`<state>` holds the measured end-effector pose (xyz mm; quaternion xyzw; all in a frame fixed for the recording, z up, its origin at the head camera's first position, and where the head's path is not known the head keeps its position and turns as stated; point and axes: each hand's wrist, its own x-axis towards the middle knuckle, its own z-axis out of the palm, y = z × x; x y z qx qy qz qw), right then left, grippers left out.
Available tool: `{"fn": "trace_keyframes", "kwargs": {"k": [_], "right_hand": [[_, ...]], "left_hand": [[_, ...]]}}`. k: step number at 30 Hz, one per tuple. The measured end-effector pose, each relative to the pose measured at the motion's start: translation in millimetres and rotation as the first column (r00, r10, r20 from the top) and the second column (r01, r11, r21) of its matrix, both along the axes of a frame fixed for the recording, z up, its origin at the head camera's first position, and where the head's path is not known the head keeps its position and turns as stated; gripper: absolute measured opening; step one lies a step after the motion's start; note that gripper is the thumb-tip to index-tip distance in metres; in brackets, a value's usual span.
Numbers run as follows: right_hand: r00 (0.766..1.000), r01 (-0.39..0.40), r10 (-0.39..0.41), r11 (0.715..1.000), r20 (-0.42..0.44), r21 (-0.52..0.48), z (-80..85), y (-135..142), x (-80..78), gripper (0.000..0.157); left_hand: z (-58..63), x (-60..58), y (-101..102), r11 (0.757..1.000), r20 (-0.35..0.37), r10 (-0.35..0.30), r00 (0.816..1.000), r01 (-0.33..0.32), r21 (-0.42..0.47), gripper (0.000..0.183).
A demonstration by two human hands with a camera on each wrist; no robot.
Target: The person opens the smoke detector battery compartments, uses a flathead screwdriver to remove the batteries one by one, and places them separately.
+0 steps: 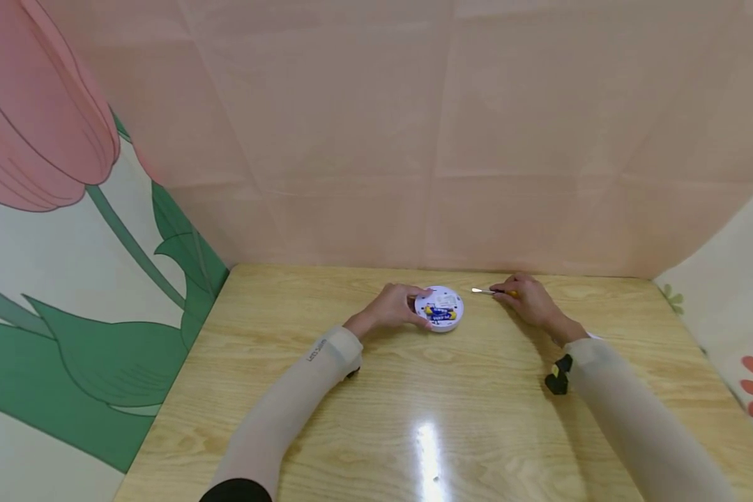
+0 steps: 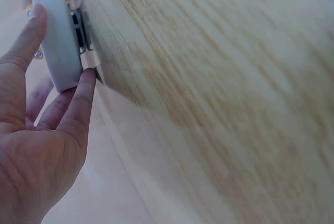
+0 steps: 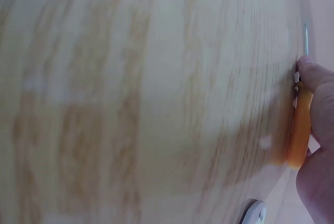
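Note:
My left hand (image 1: 392, 305) grips a round white battery-powered device (image 1: 440, 322) by its edge, over the back half of the table. Its face towards me shows blue-and-yellow batteries (image 1: 440, 314) side by side in a recess. In the left wrist view the device's white side wall (image 2: 58, 44) stands between thumb and fingers. To its right, my right hand (image 1: 530, 300) holds a screwdriver (image 1: 482, 291) low at the table's back edge, its metal blade pointing left towards the device. The orange handle (image 3: 299, 138) lies along the palm in the right wrist view.
A wooden table (image 1: 376, 411) runs back to a pinkish cloth (image 1: 439, 139). Partly hidden behind my right wrist is a white rounded piece (image 3: 254, 213) on the table. Walls painted with flowers (image 1: 44, 104) flank both sides.

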<state>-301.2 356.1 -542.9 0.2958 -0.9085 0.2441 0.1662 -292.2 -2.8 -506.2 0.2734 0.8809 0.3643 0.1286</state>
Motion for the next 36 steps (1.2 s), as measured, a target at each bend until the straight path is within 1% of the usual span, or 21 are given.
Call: {"fn": "trace_keyframes", "kwargs": {"k": [11, 19, 21, 26, 29, 32, 36], "right_hand": [[0.997, 0.059, -0.060, 0.998, 0.046, 0.024, 0.5, -0.6, 1.1, 0.019], [0.988, 0.083, -0.090, 0.995, 0.126, 0.060, 7.2, -0.5, 3.8, 0.023], [0.983, 0.087, -0.095, 0.994, 0.155, 0.062, 10.1, -0.4, 5.1, 0.026], [0.970, 0.100, -0.115, 0.992, 0.212, 0.080, 16.3, 1.0, 7.0, 0.040], [0.969, 0.109, -0.129, 0.989, 0.212, 0.104, 17.5, 2.6, 7.0, 0.048], [0.972, 0.107, -0.129, 0.987, 0.198, 0.118, 17.8, 3.0, 7.6, 0.054], [0.973, 0.101, -0.118, 0.990, 0.198, 0.097, 20.1, 0.1, 9.8, 0.059]], "left_hand": [[-0.2, 0.4, -1.3, 1.000, 0.003, -0.008, 1.000, 0.008, 0.021, 0.080], [-0.3, -0.1, -1.8, 1.000, 0.004, -0.009, 1.000, 0.009, 0.029, 0.079], [-0.5, -0.3, -1.7, 1.000, 0.005, -0.010, 1.000, 0.009, 0.030, 0.079], [-1.6, -0.3, -2.0, 0.999, 0.010, -0.008, 1.000, 0.008, 0.033, 0.079], [-1.5, -0.1, -2.2, 0.999, 0.011, -0.010, 1.000, 0.010, 0.040, 0.079], [-0.7, 0.3, -2.0, 0.999, 0.008, -0.012, 1.000, 0.012, 0.036, 0.078], [0.0, 0.7, -1.7, 1.000, 0.006, -0.011, 1.000, 0.011, 0.027, 0.078]]}}
